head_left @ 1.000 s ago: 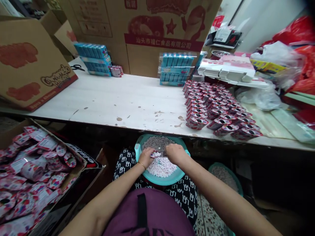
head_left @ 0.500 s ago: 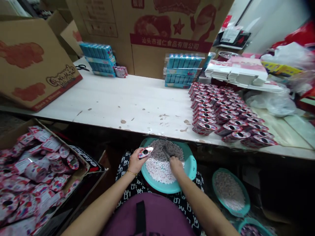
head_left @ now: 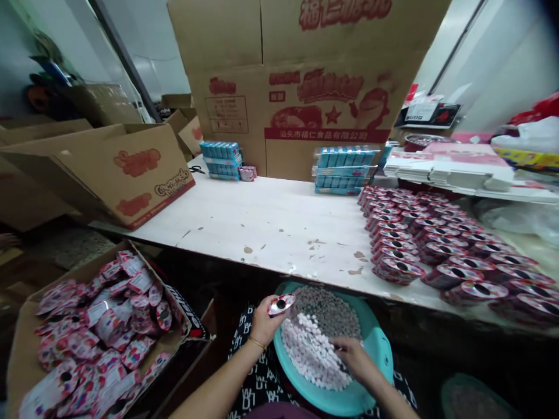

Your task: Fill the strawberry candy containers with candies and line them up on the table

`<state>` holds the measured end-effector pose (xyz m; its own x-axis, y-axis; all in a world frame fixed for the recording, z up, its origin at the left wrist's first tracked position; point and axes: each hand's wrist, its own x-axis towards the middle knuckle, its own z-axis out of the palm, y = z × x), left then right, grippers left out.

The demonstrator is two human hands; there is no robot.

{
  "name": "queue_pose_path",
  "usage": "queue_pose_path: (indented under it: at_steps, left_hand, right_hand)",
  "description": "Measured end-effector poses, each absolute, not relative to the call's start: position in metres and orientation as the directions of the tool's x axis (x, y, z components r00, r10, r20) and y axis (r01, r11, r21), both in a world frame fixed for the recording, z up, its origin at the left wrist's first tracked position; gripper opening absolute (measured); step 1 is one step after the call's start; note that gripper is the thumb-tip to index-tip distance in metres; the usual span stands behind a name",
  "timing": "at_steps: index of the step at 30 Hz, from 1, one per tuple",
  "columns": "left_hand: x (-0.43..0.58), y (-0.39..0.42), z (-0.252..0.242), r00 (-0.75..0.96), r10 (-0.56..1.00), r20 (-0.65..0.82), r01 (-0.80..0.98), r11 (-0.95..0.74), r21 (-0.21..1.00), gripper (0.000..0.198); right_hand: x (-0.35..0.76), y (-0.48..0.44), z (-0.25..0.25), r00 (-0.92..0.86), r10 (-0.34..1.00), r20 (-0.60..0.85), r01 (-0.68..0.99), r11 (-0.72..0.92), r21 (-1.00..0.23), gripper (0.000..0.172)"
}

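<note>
My left hand (head_left: 263,323) is closed round a small printed candy packet (head_left: 282,304), holding it upright at the left rim of a turquoise basin (head_left: 386,355). The packet's pale oval top has a dark hole in its middle. Inside the basin lie small white candies (head_left: 301,364) at the front and greyish ones (head_left: 334,311) at the back. Over the basin, my right hand (head_left: 353,356) is closed on the handle of a scoop, which is mostly hidden. White candies (head_left: 313,333) are heaped in front of its fingers, just right of the packet.
Left, a carton (head_left: 21,355) holds many similar packets (head_left: 109,329). Rows of upright packets (head_left: 437,238) line the white table (head_left: 279,218) at right. Blue wrapped packs (head_left: 345,169) stand before a large cardboard box (head_left: 288,160). Another basin (head_left: 471,398) sits low at right.
My right hand has drawn the scoop from the greyish candies toward the white ones, which now heap up in front of it. My left hand still holds the packet. The view has tilted up and left.
</note>
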<state>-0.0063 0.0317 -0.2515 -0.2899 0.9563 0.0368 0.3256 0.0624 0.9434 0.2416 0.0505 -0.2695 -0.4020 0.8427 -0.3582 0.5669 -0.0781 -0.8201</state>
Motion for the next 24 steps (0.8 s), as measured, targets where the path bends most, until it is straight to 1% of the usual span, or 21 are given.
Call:
queue_pose_path:
  at_steps: [1, 3, 5, 7, 9, 11, 13, 15, 17, 19, 24]
  left_hand:
    - [-0.006, 0.032, -0.252, -0.274, 0.96, 0.063, 0.378, 0.047, 0.925, 0.034]
    - [-0.001, 0.033, -0.251, -0.216, 0.97, 0.108, 0.484, 0.011, 0.875, 0.032]
    - [0.008, 0.034, -0.25, -0.138, 0.982, 0.13, 0.564, -0.03, 0.825, 0.033]
    - [0.018, 0.034, -0.25, -0.058, 0.99, 0.126, 0.613, -0.064, 0.787, 0.035]
    - [0.027, 0.033, -0.251, 0.004, 0.994, 0.112, 0.644, -0.088, 0.76, 0.036]
    - [0.034, 0.031, -0.253, 0.045, 0.993, 0.106, 0.67, -0.109, 0.734, 0.038]
    - [0.037, 0.029, -0.256, 0.068, 0.991, 0.111, 0.691, -0.127, 0.712, 0.039]
    - [0.038, 0.028, -0.259, 0.085, 0.989, 0.119, 0.702, -0.144, 0.697, 0.04]
    - [0.036, 0.028, -0.261, 0.08, 0.989, 0.127, 0.703, -0.147, 0.696, 0.04]
    - [0.034, 0.028, -0.261, 0.064, 0.989, 0.133, 0.698, -0.14, 0.703, 0.039]
    - [0.026, 0.031, -0.258, 0.037, 0.988, 0.152, 0.655, -0.139, 0.743, 0.034]
  right_hand:
    - [0.248, 0.052, -0.255, -0.422, 0.827, -0.371, 0.547, -0.094, -0.832, 0.037]
    - [0.257, 0.057, -0.224, -0.467, 0.806, -0.364, 0.549, -0.059, -0.834, 0.039]
    - [0.261, 0.063, -0.197, -0.484, 0.808, -0.336, 0.598, 0.025, -0.801, 0.038]
    - [0.258, 0.067, -0.176, -0.518, 0.794, -0.318, 0.669, 0.144, -0.729, 0.035]
    - [0.25, 0.07, -0.16, -0.541, 0.775, -0.326, 0.748, 0.267, -0.607, 0.032]
    - [0.239, 0.068, -0.148, -0.517, 0.776, -0.362, 0.832, 0.355, -0.427, 0.031]
    - [0.227, 0.065, -0.138, -0.467, 0.79, -0.397, 0.883, 0.396, -0.251, 0.03]
    - [0.219, 0.063, -0.131, -0.435, 0.801, -0.411, 0.899, 0.41, -0.152, 0.03]
    - [0.216, 0.062, -0.128, -0.43, 0.805, -0.409, 0.901, 0.414, -0.13, 0.03]
    - [0.22, 0.063, -0.129, -0.434, 0.803, -0.408, 0.9, 0.411, -0.148, 0.031]
    - [0.25, 0.061, -0.145, -0.445, 0.811, -0.379, 0.893, 0.373, -0.252, 0.032]
